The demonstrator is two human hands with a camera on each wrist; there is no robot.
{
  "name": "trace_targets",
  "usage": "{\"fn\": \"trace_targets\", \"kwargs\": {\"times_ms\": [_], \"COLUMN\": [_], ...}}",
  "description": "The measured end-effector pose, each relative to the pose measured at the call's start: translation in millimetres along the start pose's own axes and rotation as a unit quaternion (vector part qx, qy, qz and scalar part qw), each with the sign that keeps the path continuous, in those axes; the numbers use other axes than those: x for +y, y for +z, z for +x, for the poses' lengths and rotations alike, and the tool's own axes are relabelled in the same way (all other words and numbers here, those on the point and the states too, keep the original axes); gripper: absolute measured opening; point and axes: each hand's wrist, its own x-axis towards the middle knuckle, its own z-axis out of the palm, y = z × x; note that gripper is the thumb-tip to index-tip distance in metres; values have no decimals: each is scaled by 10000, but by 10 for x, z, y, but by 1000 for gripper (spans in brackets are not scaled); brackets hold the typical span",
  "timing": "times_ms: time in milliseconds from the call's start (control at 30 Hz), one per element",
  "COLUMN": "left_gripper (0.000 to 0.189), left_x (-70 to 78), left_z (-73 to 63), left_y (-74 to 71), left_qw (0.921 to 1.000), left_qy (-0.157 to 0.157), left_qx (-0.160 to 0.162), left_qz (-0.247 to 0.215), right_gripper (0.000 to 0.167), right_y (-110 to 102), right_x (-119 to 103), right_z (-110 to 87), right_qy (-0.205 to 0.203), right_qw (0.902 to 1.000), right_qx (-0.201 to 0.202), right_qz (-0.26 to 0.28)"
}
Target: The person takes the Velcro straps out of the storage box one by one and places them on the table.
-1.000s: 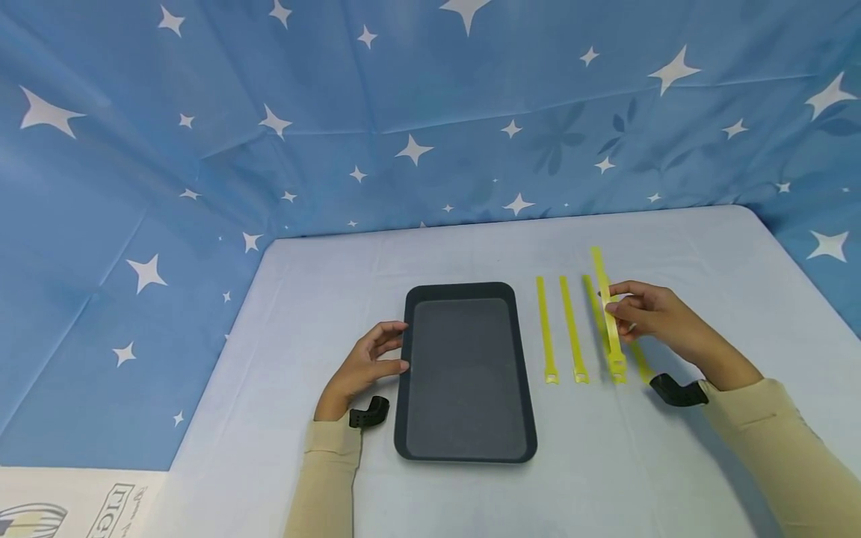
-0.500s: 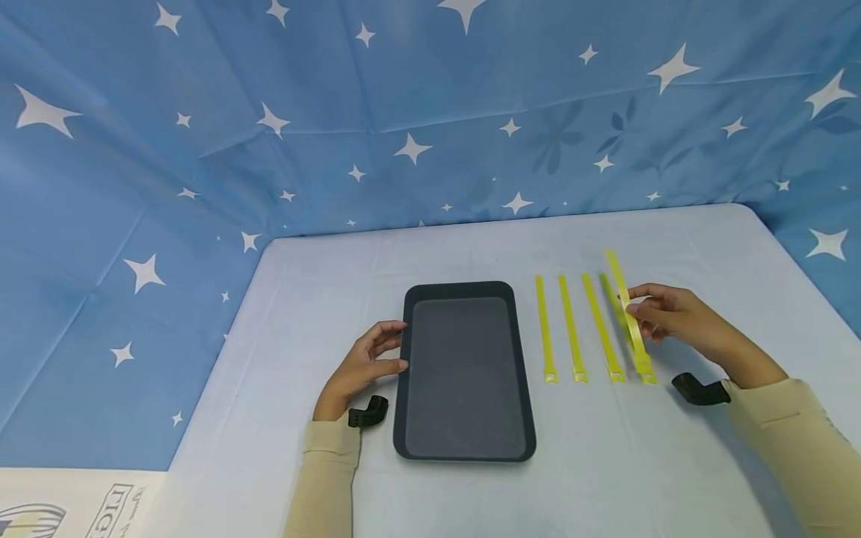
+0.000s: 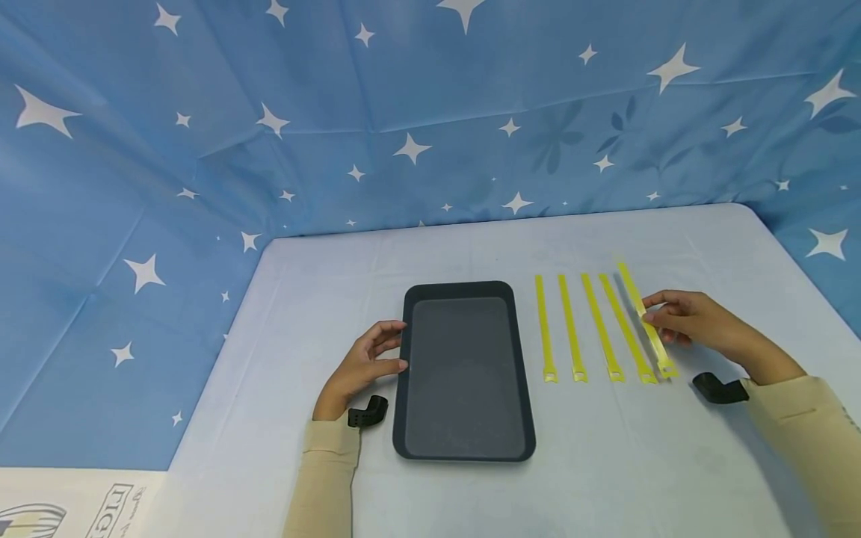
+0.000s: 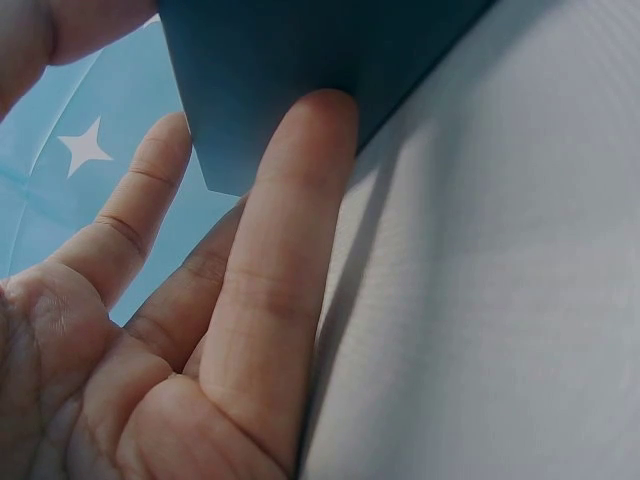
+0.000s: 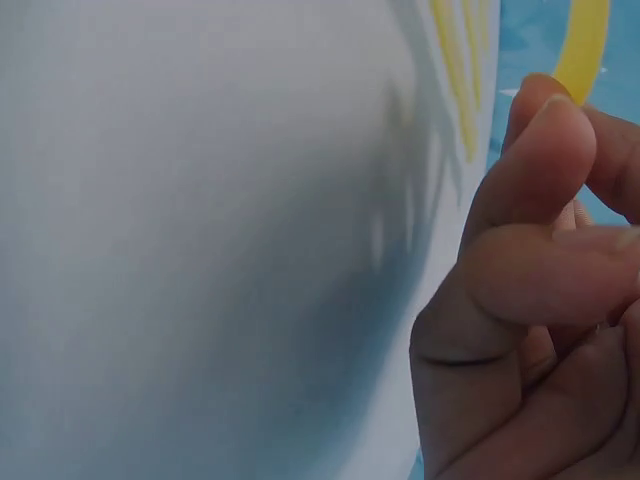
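My right hand [image 3: 706, 325] pinches a flat yellow cable tie [image 3: 655, 345] between thumb and fingers, at the right end of a row. The right wrist view shows its bent upper part [image 5: 585, 50] rising from the fingertips. In the head view, it is tilted, its slotted end low and close over the cloth. Beside it, several matching cable ties [image 3: 572, 329] lie roughly parallel. My left hand [image 3: 363, 366] rests at the left side of a dark grey tray [image 3: 467, 381]; in the left wrist view one straight digit [image 4: 285, 220] reaches the tray's outer wall [image 4: 250, 90].
A white cloth [image 3: 605, 463] covers the table. Behind it hangs a blue curtain [image 3: 336, 90] with white stars. Printed pale fabric [image 3: 74, 508] shows at the lower left. Each wrist wears a black camera mount [image 3: 720, 388].
The right hand has moved rightward, leaving two more cable ties laid down in the row. It now lowers another at the right end. The left hand and tray stay put.
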Motion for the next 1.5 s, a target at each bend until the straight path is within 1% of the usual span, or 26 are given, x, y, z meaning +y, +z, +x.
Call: {"fn": "trace_targets", "kwargs": {"times_ms": [200, 400, 500, 633, 733, 967, 1233, 1500], "left_gripper": [71, 71, 71, 72, 72, 73, 73, 72], "left_x": [-9, -5, 0, 9, 19, 15, 5, 7], "left_z": [-4, -13, -21, -27, -29, -19, -6, -7], "left_y": [-7, -11, -11, -9, -8, 0, 4, 0], "left_qw": [10000, 10000, 10000, 10000, 9999, 9999, 9999, 9999], "left_qy": [-15, -33, -16, -88, -138, -113, -87, -102], "left_qx": [0, 24, 29, 22, 6, -20, -40, -32], "left_qz": [-41, -12, 2, 24, 26, -8, -75, -95], "right_gripper": [43, 44, 44, 43, 42, 40, 44, 42], "right_y": [-9, -7, -3, -1, 2, 8, -5, 18], "right_x": [16, 41, 38, 23, 13, -12, -11, -16], "right_z": [2, 18, 31, 45, 49, 32, 13, -31], "right_qy": [199, 269, 311, 429, 470, 498, 819, 781], "right_qw": [9998, 9995, 9993, 9985, 9979, 9966, 9930, 9928], "right_qx": [-57, -128, -165, -174, -144, -28, 171, 283], "right_qz": [-75, -84, -154, -307, -430, -653, -839, -858]}}
